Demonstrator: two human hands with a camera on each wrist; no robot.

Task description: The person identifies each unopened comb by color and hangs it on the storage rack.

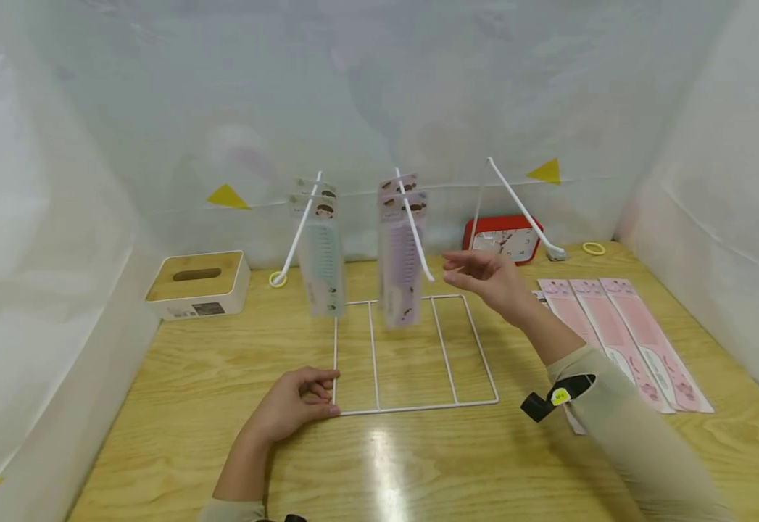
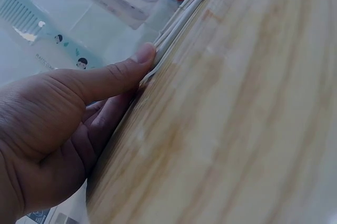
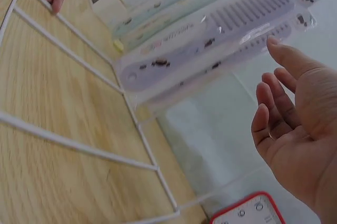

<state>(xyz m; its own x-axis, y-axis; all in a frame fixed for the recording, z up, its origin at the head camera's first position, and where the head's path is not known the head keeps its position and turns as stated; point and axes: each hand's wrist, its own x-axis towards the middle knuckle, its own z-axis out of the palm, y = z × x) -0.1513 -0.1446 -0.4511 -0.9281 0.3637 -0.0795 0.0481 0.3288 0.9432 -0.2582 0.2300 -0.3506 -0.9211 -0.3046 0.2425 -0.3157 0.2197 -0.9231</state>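
Observation:
A white wire rack [image 1: 416, 407] stands on the wooden table, with three long prongs slanting toward me. Two packaged green combs [image 1: 322, 264] hang from the left prong, one behind the other. On the middle prong are two packaged purple combs [image 1: 400, 254]. Nothing hangs on the right prong [image 1: 523, 206]. My left hand [image 1: 285, 406] pinches the rack's base at its front left corner; the thumb [image 2: 118, 76] lies on the wire in the left wrist view. My right hand [image 1: 491, 281], fingers loosely bent and holding nothing, is just right of the middle prong's tip.
Several packaged pink combs [image 1: 653, 341] lie on the table at right, partly behind my right forearm. A red clock [image 1: 512, 243] stands behind the right prong. A tissue box [image 1: 199, 304] sits at back left. Yellow rings [image 1: 594, 254] lie near the back edge.

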